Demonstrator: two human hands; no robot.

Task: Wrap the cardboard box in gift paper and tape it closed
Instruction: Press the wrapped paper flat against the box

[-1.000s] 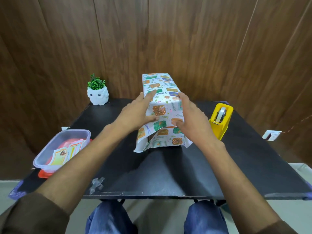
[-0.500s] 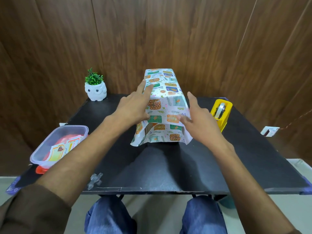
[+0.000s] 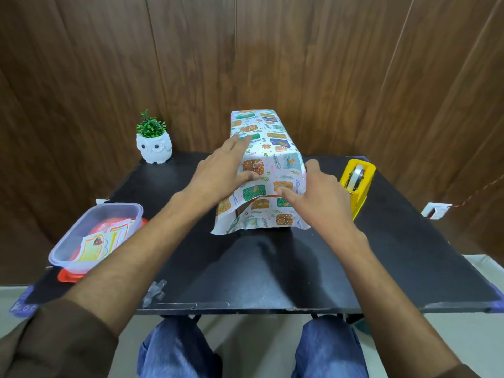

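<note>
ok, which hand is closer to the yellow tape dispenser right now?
Right. The right hand is at the wrapped box's near right corner, just left of the tape dispenser, not touching it. The left hand presses the box's left side, farther away.

One head-worn view — looking forward and down, close over the table (image 3: 272, 268).

White gift-printed paper (image 3: 268, 162), yellow dispenser (image 3: 357, 184)

A black table (image 3: 272, 271) stands against brown wood-panelled walls (image 3: 191, 64), with pale floor (image 3: 259, 347) beneath.
</note>
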